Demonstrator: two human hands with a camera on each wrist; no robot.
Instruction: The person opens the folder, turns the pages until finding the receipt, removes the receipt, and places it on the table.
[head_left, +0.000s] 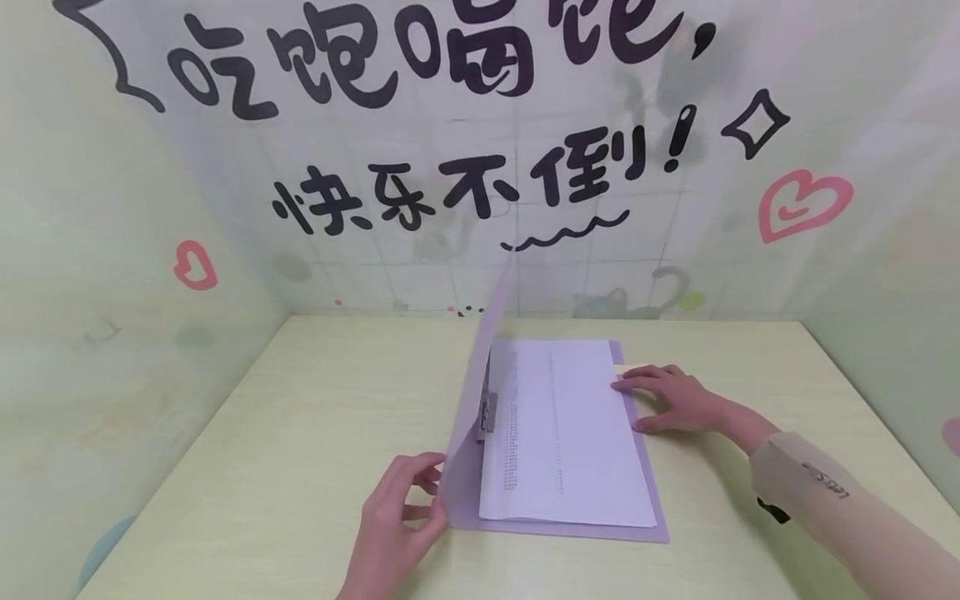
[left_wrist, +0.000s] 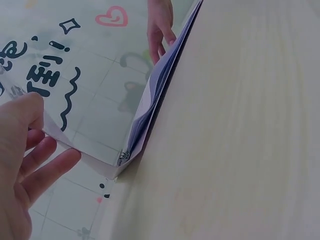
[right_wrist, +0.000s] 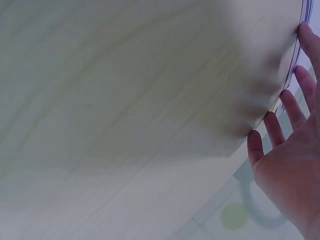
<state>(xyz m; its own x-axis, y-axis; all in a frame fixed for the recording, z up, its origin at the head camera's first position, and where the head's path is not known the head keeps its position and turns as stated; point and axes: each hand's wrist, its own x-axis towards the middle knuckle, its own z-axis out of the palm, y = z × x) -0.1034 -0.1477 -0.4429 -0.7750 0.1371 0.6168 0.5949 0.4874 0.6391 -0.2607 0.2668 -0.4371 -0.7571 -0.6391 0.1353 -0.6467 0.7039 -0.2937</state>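
A lilac clip folder point(head_left: 468, 492) lies on the table with its front cover point(head_left: 487, 342) raised almost upright on the left. White printed sheets point(head_left: 592, 433) rest on its back board, beside a metal clip point(head_left: 491, 412) near the spine. My left hand point(head_left: 401, 504) pinches the near edge of the cover between thumb and fingers; the left wrist view shows this hand point(left_wrist: 25, 160) at that edge too. With fingers spread, my right hand point(head_left: 678, 400) touches the right edge of the folder and sheets. Its fingertips meet that edge in the right wrist view, where the hand point(right_wrist: 295, 165) appears palm-side.
The pale wooden table point(head_left: 315, 417) reaches back to a wall covering point(head_left: 420, 275) printed with black characters and hearts. Similar coverings stand along the left and right sides. A small yellowish strip point(head_left: 621, 367) shows by the folder's right edge.
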